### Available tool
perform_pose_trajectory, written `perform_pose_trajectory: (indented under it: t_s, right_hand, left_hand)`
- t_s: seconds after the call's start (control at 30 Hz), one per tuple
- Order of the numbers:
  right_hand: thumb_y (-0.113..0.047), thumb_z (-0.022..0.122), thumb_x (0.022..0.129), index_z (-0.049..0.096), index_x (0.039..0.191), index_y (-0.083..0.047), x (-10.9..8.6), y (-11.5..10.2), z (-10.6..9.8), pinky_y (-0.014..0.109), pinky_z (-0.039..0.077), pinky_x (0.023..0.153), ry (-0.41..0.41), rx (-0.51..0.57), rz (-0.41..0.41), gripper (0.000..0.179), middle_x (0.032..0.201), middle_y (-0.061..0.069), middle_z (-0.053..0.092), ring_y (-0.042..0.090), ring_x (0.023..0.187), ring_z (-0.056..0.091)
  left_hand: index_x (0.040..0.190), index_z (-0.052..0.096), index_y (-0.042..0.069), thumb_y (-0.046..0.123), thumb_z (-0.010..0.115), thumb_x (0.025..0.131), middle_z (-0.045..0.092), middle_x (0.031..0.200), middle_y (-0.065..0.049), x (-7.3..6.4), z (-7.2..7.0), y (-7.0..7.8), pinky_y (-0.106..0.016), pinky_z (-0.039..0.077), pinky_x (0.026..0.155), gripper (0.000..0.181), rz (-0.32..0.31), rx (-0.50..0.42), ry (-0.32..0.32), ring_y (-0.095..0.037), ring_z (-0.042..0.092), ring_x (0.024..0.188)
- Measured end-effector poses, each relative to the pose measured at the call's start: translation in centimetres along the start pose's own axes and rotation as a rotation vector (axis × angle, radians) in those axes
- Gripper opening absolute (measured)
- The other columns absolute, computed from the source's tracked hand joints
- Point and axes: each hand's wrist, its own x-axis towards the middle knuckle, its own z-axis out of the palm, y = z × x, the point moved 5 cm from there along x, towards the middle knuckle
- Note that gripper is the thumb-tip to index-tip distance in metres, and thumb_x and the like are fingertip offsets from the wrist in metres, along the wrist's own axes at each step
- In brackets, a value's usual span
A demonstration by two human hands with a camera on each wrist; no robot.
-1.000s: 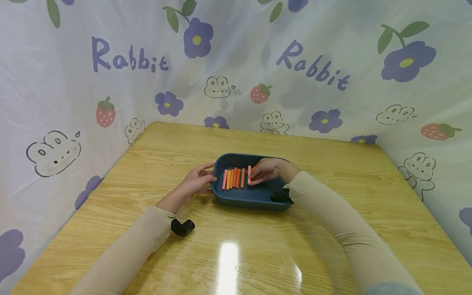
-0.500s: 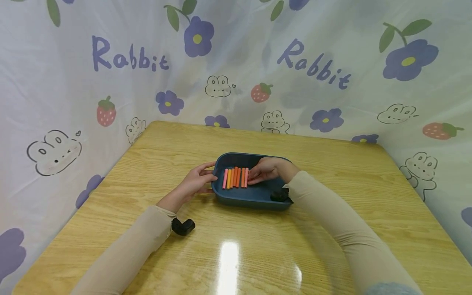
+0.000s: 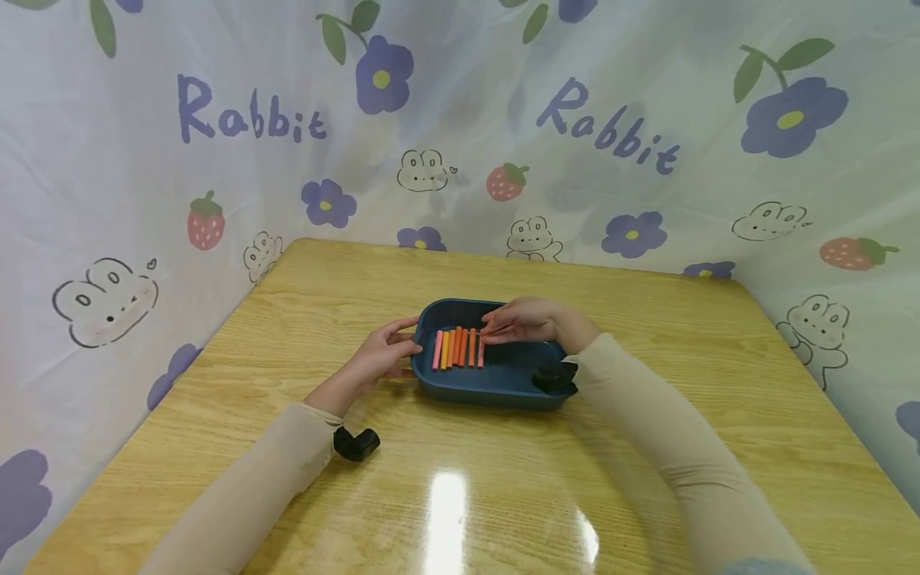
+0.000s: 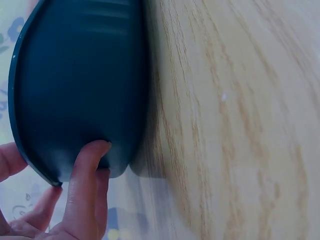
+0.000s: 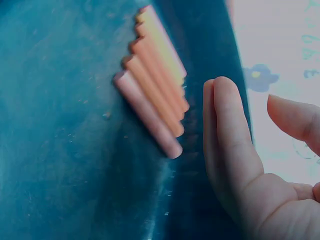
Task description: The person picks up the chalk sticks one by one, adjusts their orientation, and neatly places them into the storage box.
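Note:
A dark blue tray (image 3: 503, 391) with rounded corners stands on the table. Inside, toward its left end, several sticks that look like chalk (image 3: 460, 349) lie side by side, coloured pink, yellow, orange and red. My left hand (image 3: 377, 351) grips the tray's left end, its fingertips against the outer wall (image 4: 85, 75). Over the tray's far side is my right hand (image 3: 532, 319). In the right wrist view its fingers (image 5: 232, 120) are straight and the thumb stands apart, with nothing held. Just beside them lies the rightmost pink stick (image 5: 150, 115).
The wooden table (image 3: 345, 519) extends around the tray on all sides. A white cloth (image 3: 460, 96) printed with flowers, rabbits and strawberries hangs behind it. A black wrist camera (image 3: 355, 444) sits on the left forearm, another (image 3: 555, 377) on the right.
My right hand has set the pink stick down at the right end of the row and let it go. It has since moved up toward the tray's far rim; the left hand stays put.

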Motion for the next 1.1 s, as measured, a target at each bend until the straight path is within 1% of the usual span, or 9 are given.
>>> perform_pose_trajectory:
  t_s: [0.13, 0.33, 0.5, 0.63, 0.73, 0.8, 0.9, 1.0, 1.1]
  right_hand:
    - [0.005, 0.035, 0.098, 0.017, 0.144, 0.01, -1.2, -0.5, 0.2, 0.035, 0.038, 0.101, -0.021, -0.002, -0.049, 0.05, 0.141, 0.032, 0.026, 0.031, 0.118, 0.047]
    - [0.004, 0.034, 0.098, 0.016, 0.143, 0.012, -3.2, -0.9, 0.0, 0.038, 0.036, 0.102, -0.023, -0.019, -0.131, 0.049, 0.142, 0.035, 0.021, 0.023, 0.101, 0.058]
    - [0.003, 0.034, 0.099, 0.015, 0.143, 0.012, -5.1, -0.6, -0.8, 0.038, 0.034, 0.103, 0.003, -0.024, -0.168, 0.049, 0.141, 0.037, 0.02, 0.021, 0.1, 0.059]
    - [0.002, 0.033, 0.099, 0.015, 0.142, 0.013, -6.7, -0.2, -1.8, 0.039, 0.033, 0.103, 0.035, -0.017, -0.194, 0.049, 0.138, 0.037, 0.025, 0.02, 0.1, 0.059]
    - [0.003, 0.034, 0.098, 0.014, 0.142, 0.014, -7.6, 0.4, -2.9, 0.038, 0.036, 0.102, 0.062, -0.015, -0.209, 0.05, 0.137, 0.035, 0.028, 0.02, 0.1, 0.06]
    - [0.004, 0.035, 0.098, 0.012, 0.142, 0.013, -8.2, 0.8, -3.7, 0.036, 0.039, 0.1, 0.078, -0.011, -0.214, 0.051, 0.138, 0.035, 0.026, 0.019, 0.1, 0.06]
    - [0.005, 0.034, 0.098, 0.01, 0.143, 0.013, -8.9, 1.5, -4.8, 0.033, 0.041, 0.098, 0.094, 0.003, -0.213, 0.052, 0.142, 0.035, 0.017, 0.017, 0.099, 0.06]
    - [0.005, 0.033, 0.098, 0.007, 0.143, 0.014, -9.7, 2.1, -5.6, 0.031, 0.041, 0.098, 0.095, 0.009, -0.225, 0.053, 0.144, 0.035, 0.011, 0.016, 0.099, 0.06]
    - [0.004, 0.033, 0.098, 0.006, 0.143, 0.014, -10.6, 2.6, -6.3, 0.031, 0.04, 0.099, 0.111, 0.018, -0.244, 0.053, 0.142, 0.035, 0.014, 0.015, 0.1, 0.06]
  left_hand:
    - [0.146, 0.031, 0.012, 0.003, 0.049, 0.093, 0.039, 0.137, -0.023, -0.1, 0.0, 0.0, -0.042, 0.054, 0.076, 0.057, -0.007, 0.002, 0.007, -0.038, 0.05, 0.115]
    - [0.147, 0.029, 0.011, 0.003, 0.048, 0.094, 0.037, 0.138, -0.024, -0.1, 0.0, 0.1, -0.043, 0.053, 0.078, 0.057, -0.002, 0.006, 0.0, -0.038, 0.048, 0.116]
    - [0.147, 0.029, 0.011, 0.003, 0.048, 0.093, 0.037, 0.138, -0.025, -0.1, 0.0, 0.0, -0.044, 0.053, 0.078, 0.057, -0.005, 0.008, 0.001, -0.038, 0.048, 0.117]
    - [0.147, 0.028, 0.01, 0.003, 0.048, 0.094, 0.036, 0.139, -0.025, 0.0, 0.0, 0.0, -0.044, 0.053, 0.078, 0.058, -0.001, 0.005, 0.002, -0.039, 0.047, 0.117]
    - [0.147, 0.028, 0.01, 0.003, 0.047, 0.094, 0.036, 0.139, -0.025, 0.0, 0.0, 0.0, -0.045, 0.053, 0.078, 0.057, 0.004, 0.005, 0.002, -0.039, 0.047, 0.117]
    - [0.147, 0.028, 0.01, 0.003, 0.047, 0.094, 0.037, 0.138, -0.025, -0.1, 0.0, 0.1, -0.045, 0.053, 0.079, 0.057, 0.004, 0.008, 0.003, -0.039, 0.047, 0.117]
    - [0.147, 0.028, 0.009, 0.002, 0.048, 0.093, 0.037, 0.138, -0.026, -0.1, 0.0, 0.1, -0.045, 0.052, 0.079, 0.057, 0.004, 0.011, 0.0, -0.039, 0.047, 0.117]
    - [0.147, 0.028, 0.009, 0.002, 0.047, 0.093, 0.037, 0.138, -0.026, -0.2, 0.1, 0.1, -0.046, 0.052, 0.079, 0.057, 0.005, 0.012, -0.002, -0.04, 0.047, 0.117]
    - [0.147, 0.028, 0.009, 0.002, 0.047, 0.093, 0.037, 0.138, -0.026, -0.2, 0.1, 0.2, -0.046, 0.052, 0.079, 0.057, 0.006, 0.012, -0.003, -0.04, 0.047, 0.117]
